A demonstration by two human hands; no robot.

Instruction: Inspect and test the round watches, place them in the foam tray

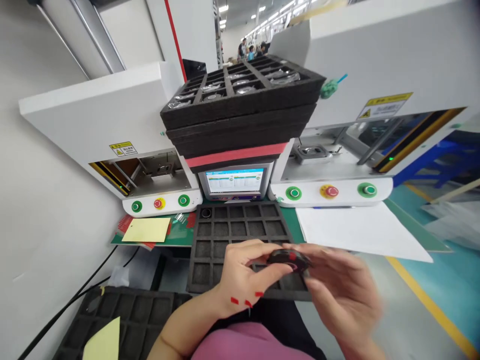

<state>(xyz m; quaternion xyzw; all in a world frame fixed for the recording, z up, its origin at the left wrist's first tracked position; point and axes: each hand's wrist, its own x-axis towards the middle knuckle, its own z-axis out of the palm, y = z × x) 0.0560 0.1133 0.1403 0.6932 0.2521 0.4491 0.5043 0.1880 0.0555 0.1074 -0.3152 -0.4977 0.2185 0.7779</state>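
My left hand grips a small round black part between its thumb and fingers, and the part has a red mark on its edge. On the other side, my right hand is slightly blurred, with its fingertips and thumb closed around the part's right edge. Several small red stickers are stuck near my left wrist. Beneath both hands lies a black foam tray divided into square compartments. One dark ring-shaped piece sits in its far left compartment.
A stack of black foam trays holding clear-wrapped pieces rises above a screen. White press machines with buttons flank it. White paper lies right, a yellow card left. Another compartment tray is lower left.
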